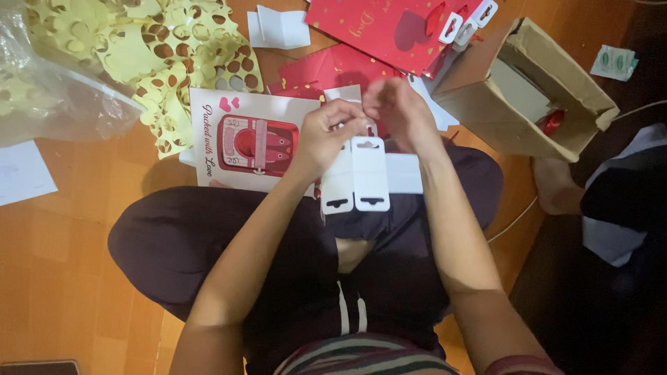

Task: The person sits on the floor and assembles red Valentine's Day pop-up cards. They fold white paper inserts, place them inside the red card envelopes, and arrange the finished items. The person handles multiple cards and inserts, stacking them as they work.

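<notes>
Above the lap, a white card piece (354,182) with two hanger tabs is gripped at its top edge by the closed fingers (347,125) of the left hand (326,135), so the tabs hang below them. The right hand (399,111) is closed on the same top edge, beside a red-and-white printed card (243,142) on the floor.

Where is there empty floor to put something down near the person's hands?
Bare wooden floor lies left of the person's knee, below the white paper sheet. Ahead of both hands, left hand and right hand on the white card tabs, it is crowded: yellow cut-out sheets, printed card, red cards, cardboard box.
</notes>
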